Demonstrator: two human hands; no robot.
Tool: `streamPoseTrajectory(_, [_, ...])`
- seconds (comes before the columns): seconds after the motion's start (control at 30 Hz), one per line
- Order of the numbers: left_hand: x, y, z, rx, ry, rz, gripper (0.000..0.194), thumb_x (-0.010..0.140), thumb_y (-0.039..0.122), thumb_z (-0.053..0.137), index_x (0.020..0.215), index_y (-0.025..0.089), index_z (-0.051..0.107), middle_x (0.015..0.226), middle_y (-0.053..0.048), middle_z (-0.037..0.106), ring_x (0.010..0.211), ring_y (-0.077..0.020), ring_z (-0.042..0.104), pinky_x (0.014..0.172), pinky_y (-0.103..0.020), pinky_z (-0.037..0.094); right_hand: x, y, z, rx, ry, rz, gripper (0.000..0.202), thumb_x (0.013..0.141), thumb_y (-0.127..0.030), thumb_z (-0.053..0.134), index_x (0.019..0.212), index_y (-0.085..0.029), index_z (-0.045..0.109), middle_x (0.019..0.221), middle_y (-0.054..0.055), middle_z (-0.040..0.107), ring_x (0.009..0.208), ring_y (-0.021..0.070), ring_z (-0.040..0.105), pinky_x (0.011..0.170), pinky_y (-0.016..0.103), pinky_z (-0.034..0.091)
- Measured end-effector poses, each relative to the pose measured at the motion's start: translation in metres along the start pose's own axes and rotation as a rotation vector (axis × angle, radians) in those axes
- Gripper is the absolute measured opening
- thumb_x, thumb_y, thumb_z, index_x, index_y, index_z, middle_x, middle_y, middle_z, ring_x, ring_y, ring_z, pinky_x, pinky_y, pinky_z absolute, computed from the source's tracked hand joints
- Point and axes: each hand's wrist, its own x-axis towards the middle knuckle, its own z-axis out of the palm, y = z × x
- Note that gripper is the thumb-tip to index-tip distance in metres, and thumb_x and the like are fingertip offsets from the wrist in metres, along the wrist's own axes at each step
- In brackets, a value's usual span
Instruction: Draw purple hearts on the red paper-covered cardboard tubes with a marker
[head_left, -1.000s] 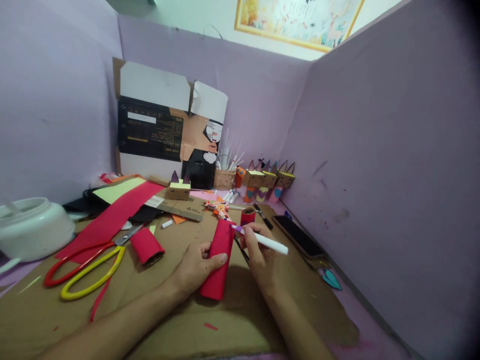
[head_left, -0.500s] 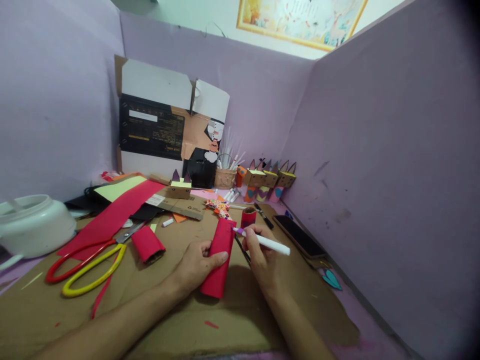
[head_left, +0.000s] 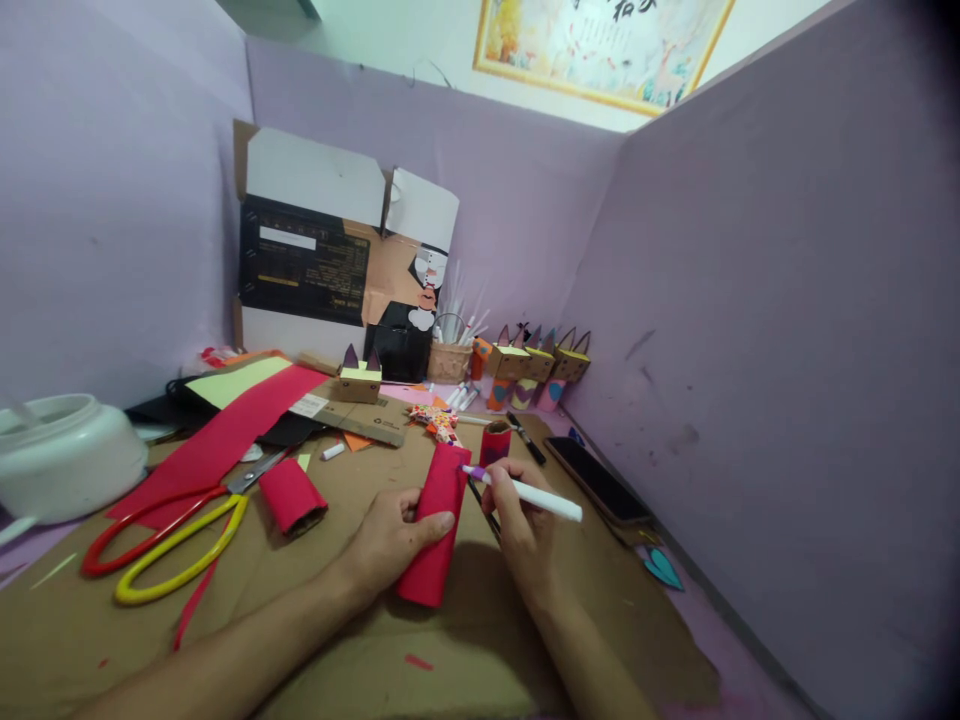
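Note:
A long tube covered in red paper (head_left: 437,520) leans in my left hand (head_left: 401,535), whose thumb presses across its front. My right hand (head_left: 525,525) grips a white marker with a purple end (head_left: 536,492), its tip touching the upper right side of the tube. Behind my right hand stands a short red tube (head_left: 496,442). Another short red roll (head_left: 294,497) lies on its side to the left of my left hand. Large scissors with one red and one yellow handle (head_left: 184,548) rest farther left, blades partly spread.
A white pot (head_left: 67,465) stands at the far left. A red paper strip (head_left: 225,440) and a flat cardboard piece (head_left: 367,420) lie behind the scissors. On the right are a phone (head_left: 596,478) and a blue heart cutout (head_left: 663,568). Eared cardboard figures (head_left: 572,362) line the back.
The view has tilted slightly upward, so the whole scene sits a little lower. Both hands keep their grips, and the marker tip stays at the tube's upper edge.

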Motion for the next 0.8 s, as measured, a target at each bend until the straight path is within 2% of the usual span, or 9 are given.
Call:
streamPoseTrajectory(0.2, [-0.0003,-0.0006,-0.0002,0.038,0.010,-0.014,0.032,0.061,0.039,0.067,0.075,0.011,0.057,0.063,-0.001,0.059,0.059,-0.0135,0.051,0.054,-0.024,0.039,0.0042,0.0028,0.0007,0.022,0.040,-0.018,0.018,0.086,-0.033,0.049,0.078,-0.018,0.055,0.059,-0.002,0.054,0.052,0.0113,0.051,0.049,0.022,0.038])
streamPoseTrajectory(0.43, [0.0005,-0.0018,-0.0010,0.043,-0.002,-0.013,0.032,0.060,0.040,0.068,0.071,0.012,0.056,0.061,0.000,0.057,0.057,-0.0127,0.049,0.052,-0.023,0.037,0.0042,-0.0025,0.0010,-0.006,-0.005,-0.034,0.016,0.086,-0.029,0.050,0.074,-0.018,0.055,0.058,-0.003,0.052,0.052,0.0102,0.049,0.050,0.022,0.038])
streamPoseTrajectory(0.8, [-0.0021,0.0021,0.0012,0.006,0.012,-0.038,0.034,0.057,0.041,0.069,0.072,0.012,0.058,0.061,0.000,0.059,0.056,-0.0133,0.051,0.053,-0.024,0.038,0.0021,-0.0010,-0.0019,-0.004,0.019,0.016,0.018,0.085,-0.030,0.049,0.072,-0.018,0.054,0.053,-0.004,0.050,0.047,0.0098,0.047,0.046,0.021,0.035])
